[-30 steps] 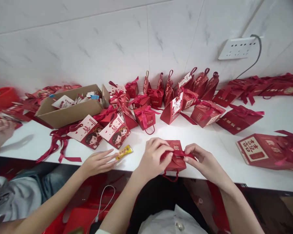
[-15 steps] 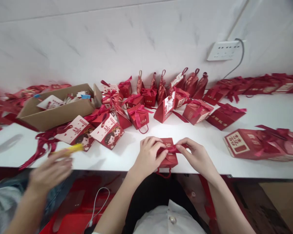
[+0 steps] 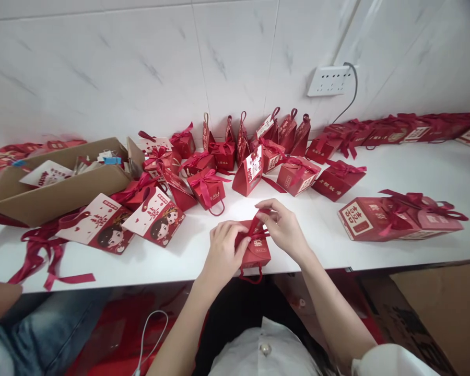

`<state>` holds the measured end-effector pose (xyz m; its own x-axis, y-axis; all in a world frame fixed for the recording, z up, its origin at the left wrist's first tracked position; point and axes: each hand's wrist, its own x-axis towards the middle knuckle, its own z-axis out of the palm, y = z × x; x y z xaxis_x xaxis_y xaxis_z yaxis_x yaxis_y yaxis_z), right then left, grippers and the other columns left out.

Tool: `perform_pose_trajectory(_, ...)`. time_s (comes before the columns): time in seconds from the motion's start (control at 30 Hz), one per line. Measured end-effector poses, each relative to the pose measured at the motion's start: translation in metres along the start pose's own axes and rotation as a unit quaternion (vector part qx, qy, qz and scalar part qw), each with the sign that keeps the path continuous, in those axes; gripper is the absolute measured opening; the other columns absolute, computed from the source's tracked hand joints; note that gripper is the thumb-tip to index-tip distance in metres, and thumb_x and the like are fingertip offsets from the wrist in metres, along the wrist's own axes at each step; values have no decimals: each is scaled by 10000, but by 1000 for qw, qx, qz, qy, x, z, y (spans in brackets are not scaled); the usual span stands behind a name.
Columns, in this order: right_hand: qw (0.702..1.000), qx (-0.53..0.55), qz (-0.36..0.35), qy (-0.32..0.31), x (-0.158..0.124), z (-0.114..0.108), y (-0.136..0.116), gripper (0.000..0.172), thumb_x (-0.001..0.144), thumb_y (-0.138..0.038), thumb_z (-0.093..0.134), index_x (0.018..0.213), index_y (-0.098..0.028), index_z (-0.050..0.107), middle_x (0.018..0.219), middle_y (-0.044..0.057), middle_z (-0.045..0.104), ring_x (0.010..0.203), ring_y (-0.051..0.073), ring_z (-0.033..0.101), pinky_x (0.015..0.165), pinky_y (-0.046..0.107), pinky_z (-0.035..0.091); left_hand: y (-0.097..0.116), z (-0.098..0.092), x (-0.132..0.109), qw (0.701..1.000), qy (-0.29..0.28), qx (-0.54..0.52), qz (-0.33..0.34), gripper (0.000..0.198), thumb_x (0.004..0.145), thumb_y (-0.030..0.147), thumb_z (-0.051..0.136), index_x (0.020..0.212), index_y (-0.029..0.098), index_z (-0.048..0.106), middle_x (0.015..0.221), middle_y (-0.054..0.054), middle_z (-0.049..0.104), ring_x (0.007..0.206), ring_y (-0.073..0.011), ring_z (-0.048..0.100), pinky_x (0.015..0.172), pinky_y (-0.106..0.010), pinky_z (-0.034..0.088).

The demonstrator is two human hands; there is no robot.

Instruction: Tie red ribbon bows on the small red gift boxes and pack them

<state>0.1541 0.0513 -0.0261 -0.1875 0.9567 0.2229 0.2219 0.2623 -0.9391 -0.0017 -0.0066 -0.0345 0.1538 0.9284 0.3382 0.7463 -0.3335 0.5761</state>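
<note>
A small red gift box [image 3: 258, 257] with gold lettering lies at the table's front edge, its cord handle hanging toward me. Across its top runs a dark red ribbon [image 3: 254, 225]. My left hand [image 3: 226, 244] rests on the box's left side, thumb and fingers closed on the ribbon near its middle. Just above the box, my right hand [image 3: 280, 225] pinches a raised part of the same ribbon. The fingers partly cover the ribbon's crossing, so I cannot tell how it is knotted.
Several finished red boxes with bows [image 3: 207, 185] stand behind my hands. Two paired boxes [image 3: 399, 216] lie at right. Left are a cardboard box [image 3: 58, 201], pink-and-red boxes [image 3: 154, 216] and loose ribbons [image 3: 49, 258]. A co-worker's arm [image 3: 0, 303] shows at far left.
My right hand has moved from the box's right side to above it, lifting the ribbon. The co-worker's hand with a yellow item has left view. My view has shifted right.
</note>
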Motion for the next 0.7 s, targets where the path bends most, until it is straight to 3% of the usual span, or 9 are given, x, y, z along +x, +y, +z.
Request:
perform_pose_trajectory(0.13,999,-30,-41,6,8,2,1,111,804,-186,512,889,-210,580,882,24,654,784,166,617,747,318,488,-2,2,-1,1000,25,2,5,20,852,185,548,867,196,544,963,-36,583,981,-197,530,881,-365,399)
perform_pose_trajectory(0.37,993,-99,-63,5,31,4,7,157,801,-114,508,899,-194,599,899,37,672,831,176,622,787,327,472,-1,1,-3,999,32,18,20,22,848,179,550,830,192,549,977,-40,560,993,-193,518,890,-361,408)
perform_pose_trajectory(0.47,983,-160,-48,-69,44,2,4,149,799,-153,571,939,-175,615,929,61,669,871,193,619,814,346,460,1,1,-3,998,46,44,25,27,845,185,554,820,195,553,998,-50,546,1005,-201,501,898,-367,403)
perform_pose_trajectory(0.57,963,-214,-96,-129,53,-1,-8,141,829,-258,589,918,-166,647,1019,95,626,965,211,588,873,358,431,4,1,-5,991,98,85,19,95,824,235,596,905,192,572,1028,-73,523,1025,-226,478,913,-393,381)
perform_pose_trajectory(0.7,917,-257,-137,-274,58,4,-28,187,872,-261,526,842,-161,681,955,87,622,877,197,593,833,337,425,4,-1,-13,980,157,122,-14,161,822,291,600,950,193,596,1008,-88,522,984,-243,479,860,-395,369)
